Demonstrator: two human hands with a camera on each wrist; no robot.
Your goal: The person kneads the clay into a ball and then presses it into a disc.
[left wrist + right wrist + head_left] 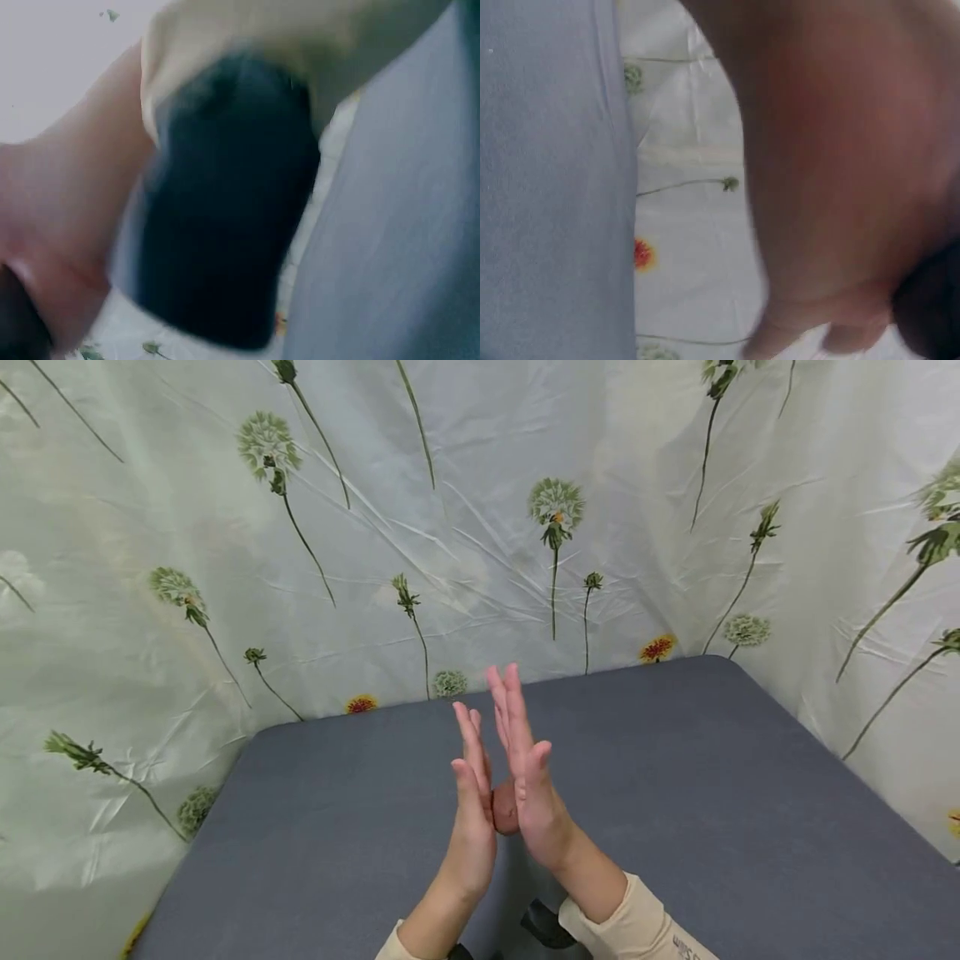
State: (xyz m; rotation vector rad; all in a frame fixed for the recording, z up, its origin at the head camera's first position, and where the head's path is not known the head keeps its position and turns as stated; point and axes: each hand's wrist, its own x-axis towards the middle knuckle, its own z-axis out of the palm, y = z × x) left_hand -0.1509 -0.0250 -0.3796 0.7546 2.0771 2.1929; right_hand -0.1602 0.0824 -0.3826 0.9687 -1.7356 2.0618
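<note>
A reddish-brown ball, smooth and clay-like, sits between the two palms in the head view, above the grey surface. From the left, the left hand touches it with fingers straight and pointing up and away. My right hand presses from the other side, its fingers straight too and reaching a bit higher. The palms hide part of the ball. In the right wrist view the right hand is close and blurred. The left wrist view shows a blurred forearm and a dark strap-like piece; the ball is in neither.
A grey cloth-covered table with rounded far corners lies under the hands. Behind and at both sides hangs a pale curtain printed with dandelions. A beige sleeve covers the right forearm, with a black piece beside it.
</note>
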